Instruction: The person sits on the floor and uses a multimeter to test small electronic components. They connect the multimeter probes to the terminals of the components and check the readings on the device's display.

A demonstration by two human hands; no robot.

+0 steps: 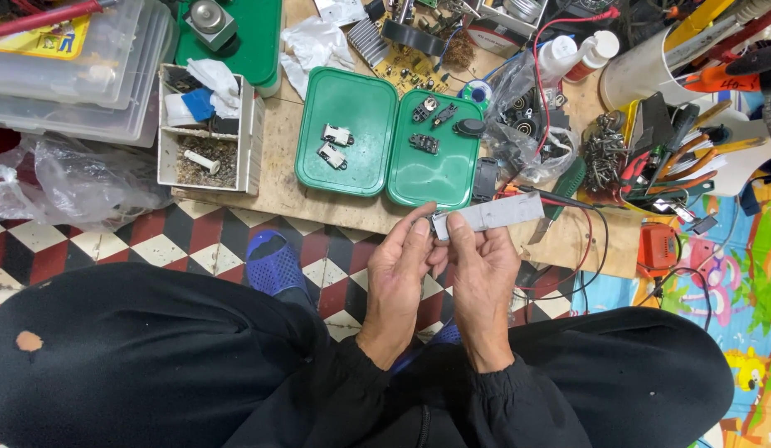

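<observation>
While both hands pinch the flat grey metal strip above the lap, its long end sticks out unsupported toward three o'clock. The left hand closes thumb and fingertips on the strip's near end, and the right hand grips just beside it, so the two holds sit close together at one end. A twist or hard press there would likely bend the strip or let it slip from the fingers. Nothing lies under the hands but black trouser legs and the red, black and white chequered floor tiles, so a dropped piece could bounce away under the knees.

At twelve o'clock from the hands the open green plastic hinged case lies on the wooden bench, near its front edge. It holds two small white parts in one half and several small black parts in the other. A knock from the strip's free end could scatter them to the floor.

At two o'clock a red wire and a black wire trail over the bench edge near the strip's tip; it could snag them. Beyond, at one to two o'clock, a heap of loose metal screws would spill easily.
</observation>
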